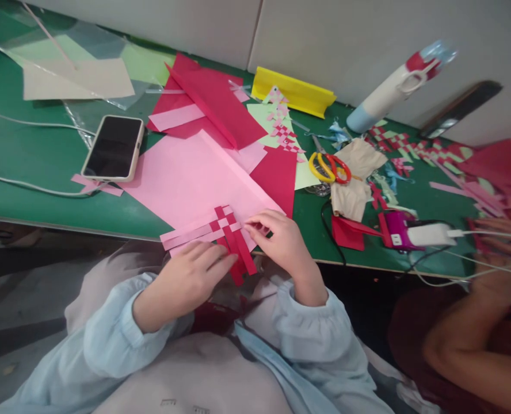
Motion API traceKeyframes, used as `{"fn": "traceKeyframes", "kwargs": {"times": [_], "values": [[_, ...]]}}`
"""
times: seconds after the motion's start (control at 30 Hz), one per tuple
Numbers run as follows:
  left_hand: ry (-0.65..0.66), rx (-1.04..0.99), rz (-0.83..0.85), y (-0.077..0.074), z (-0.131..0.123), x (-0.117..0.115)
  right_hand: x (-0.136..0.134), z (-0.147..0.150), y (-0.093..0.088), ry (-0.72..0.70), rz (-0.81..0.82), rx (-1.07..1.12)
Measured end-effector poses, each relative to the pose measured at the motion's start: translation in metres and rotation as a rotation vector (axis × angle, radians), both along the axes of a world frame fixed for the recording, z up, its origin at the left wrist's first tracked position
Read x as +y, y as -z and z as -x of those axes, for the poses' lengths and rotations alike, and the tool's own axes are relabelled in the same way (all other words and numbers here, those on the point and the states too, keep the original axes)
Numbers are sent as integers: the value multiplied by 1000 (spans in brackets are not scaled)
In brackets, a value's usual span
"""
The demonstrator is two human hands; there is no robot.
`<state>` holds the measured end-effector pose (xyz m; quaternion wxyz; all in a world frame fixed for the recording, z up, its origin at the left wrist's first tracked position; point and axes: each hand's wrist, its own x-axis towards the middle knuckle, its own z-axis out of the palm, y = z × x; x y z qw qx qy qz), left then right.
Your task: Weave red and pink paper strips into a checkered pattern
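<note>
The red-and-pink woven paper strips [225, 218] are lying at lower centre, the right hand [283, 237] closing its fingertips by their right edge and the left hand [189, 273] curling over red tails; whether either is gripping, I cannot tell. Keeping the weave snug is probably demanding light, even tugs, the pink sheet [173, 178] on the counter [31, 152] supporting it.

- Consists of flat pink paper strips [187, 230] and red paper strips [246, 253], interlaced crosswise.
- Forms a small checkered weave [225, 220] at the crossing.
- Extends leftward in unwoven pink tails; extends nearward in loose red tails.
- Lies over the near part of a pink sheet [182, 172], red ends past the tabletop [26, 207] edge.
</note>
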<state>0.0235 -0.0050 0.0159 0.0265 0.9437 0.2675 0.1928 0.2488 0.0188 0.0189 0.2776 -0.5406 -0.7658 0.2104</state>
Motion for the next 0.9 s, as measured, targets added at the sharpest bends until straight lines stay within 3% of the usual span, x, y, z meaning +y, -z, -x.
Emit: {"fn": "traceKeyframes", "kwargs": {"times": [0.13,0.27,0.53,0.9], "values": [[-296,14,19,-7,4,20,-16,11,1,50,39,-138],[-444,82,50,-6,-2,42,-27,25,10,97,-15,-258],[-330,74,155,-1,4,56,-41,47,8,68,-47,-351],[-442,108,188,-5,3,59,-50,52,14,55,-78,-445]]}}
